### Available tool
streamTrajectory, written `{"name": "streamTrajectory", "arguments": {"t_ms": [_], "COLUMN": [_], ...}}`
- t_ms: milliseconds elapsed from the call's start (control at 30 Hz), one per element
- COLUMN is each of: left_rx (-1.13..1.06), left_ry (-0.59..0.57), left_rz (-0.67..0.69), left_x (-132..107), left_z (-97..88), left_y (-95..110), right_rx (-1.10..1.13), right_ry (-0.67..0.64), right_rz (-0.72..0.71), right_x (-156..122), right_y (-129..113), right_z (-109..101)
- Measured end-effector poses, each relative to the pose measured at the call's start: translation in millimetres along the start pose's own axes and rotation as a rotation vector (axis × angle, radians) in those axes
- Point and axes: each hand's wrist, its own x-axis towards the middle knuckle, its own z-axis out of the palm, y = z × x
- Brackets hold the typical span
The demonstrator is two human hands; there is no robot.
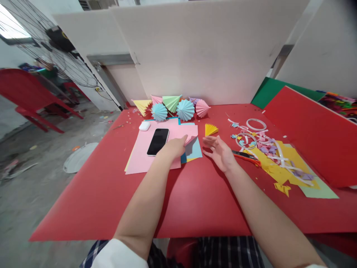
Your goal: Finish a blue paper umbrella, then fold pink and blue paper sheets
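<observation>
My left hand (176,147) rests over the stack of coloured paper, its fingers closed at the right edge of a pink sheet (139,158), which curls up there. Light blue paper (196,149) shows beneath. A phone (158,141) with a dark screen lies on the pink sheet, left of that hand, near a small white case (144,126). My right hand (219,152) is held above the red table with fingers apart and nothing in them. Just beyond its fingertips sits a small pleated yellow paper fan (211,129).
Several pleated paper fans and rosettes (185,110) line the back. To the right are orange-handled scissors (248,157), two tape rolls (256,124), paper scraps (266,143) and yellow sheets (270,167). A red board (312,137) leans at the far right. A white partition (206,52) stands behind.
</observation>
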Motion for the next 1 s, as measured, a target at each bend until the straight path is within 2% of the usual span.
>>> {"name": "streamTrajectory", "arguments": {"t_ms": [367, 600, 667, 833, 1000], "left_rx": [-0.052, -0.068, -0.069, -0.059, -0.017], "left_ry": [-0.013, -0.03, -0.033, -0.029, -0.016], "left_rz": [0.021, 0.013, 0.018, 0.027, 0.01], "left_x": [3.8, 0.0, 0.0, 1.1, 2.0], "left_z": [1.8, -1.8, -2.4, -1.8, -0.9], "left_y": [-4.1, -3.1, -3.3, -4.5, -5.2], "right_rx": [0.091, 0.197, 0.124, -0.299, -0.456], "right_ry": [-0.039, 0.039, 0.052, 0.04, 0.034], "right_rz": [-0.028, -0.072, -0.062, -0.054, -0.136], "right_x": [7.7, 12.5, 13.8, 14.8, 10.2], "right_y": [23.1, 28.0, 28.3, 35.7, 40.2], "right_z": [6.3, 7.5, 7.0, 8.8, 13.3]}}
